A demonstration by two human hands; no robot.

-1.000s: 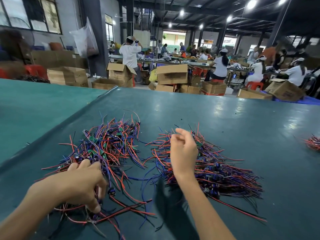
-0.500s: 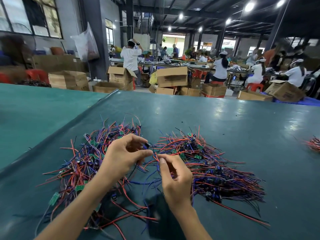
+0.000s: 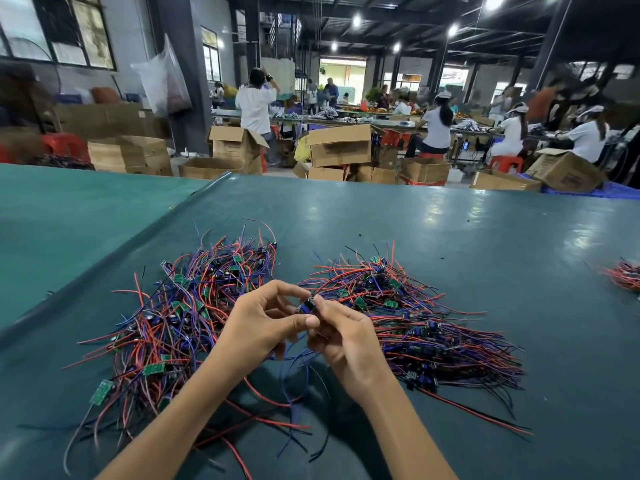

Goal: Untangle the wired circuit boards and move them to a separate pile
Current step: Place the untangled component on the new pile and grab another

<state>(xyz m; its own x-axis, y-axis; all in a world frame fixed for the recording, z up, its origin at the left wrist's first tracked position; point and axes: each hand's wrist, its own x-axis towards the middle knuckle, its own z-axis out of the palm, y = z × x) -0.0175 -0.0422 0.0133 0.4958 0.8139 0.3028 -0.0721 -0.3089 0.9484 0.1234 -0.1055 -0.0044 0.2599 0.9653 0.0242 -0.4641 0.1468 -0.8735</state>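
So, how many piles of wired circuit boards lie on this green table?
3: the tangled pile on the left, the sorted pile right of centre, and a small pile cut off by the right edge. More may lie outside the view.

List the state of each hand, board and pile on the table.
left hand, pinching the wired board
right hand, pinching the same board
wired board, held between both hands, wires trailing down
left pile, tangled heap
right pile, wires mostly lying one way
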